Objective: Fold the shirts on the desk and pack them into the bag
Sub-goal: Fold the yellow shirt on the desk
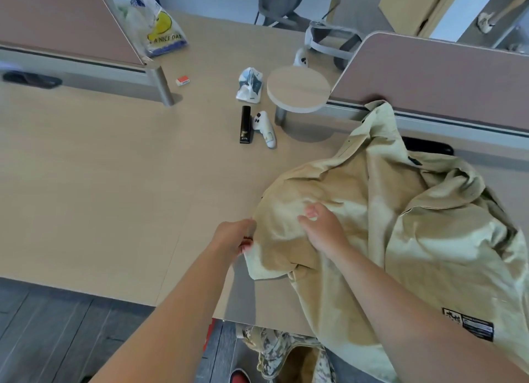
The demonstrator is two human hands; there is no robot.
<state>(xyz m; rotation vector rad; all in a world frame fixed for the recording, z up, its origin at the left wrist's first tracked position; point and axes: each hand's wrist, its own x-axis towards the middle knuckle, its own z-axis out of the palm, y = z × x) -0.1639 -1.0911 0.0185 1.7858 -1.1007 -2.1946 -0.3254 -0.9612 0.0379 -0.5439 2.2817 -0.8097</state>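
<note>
Smiley plastic bag (160,28) far back left on desk (86,182), looks like nothing packed yet. Left hand (234,238) pinches shirt edge near desk front. Right hand (323,225) on fabric just beside it, gripping or pressing, can't tell. Khaki shirt (400,225) a crumpled heap at right, folding barely started imo.

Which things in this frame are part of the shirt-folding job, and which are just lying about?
Job: khaki shirt, left hand pinching its edge, right hand on it, smiley plastic bag perhaps.
Lying about: black device, white controller, crumpled wrapper, small orange box.
</note>
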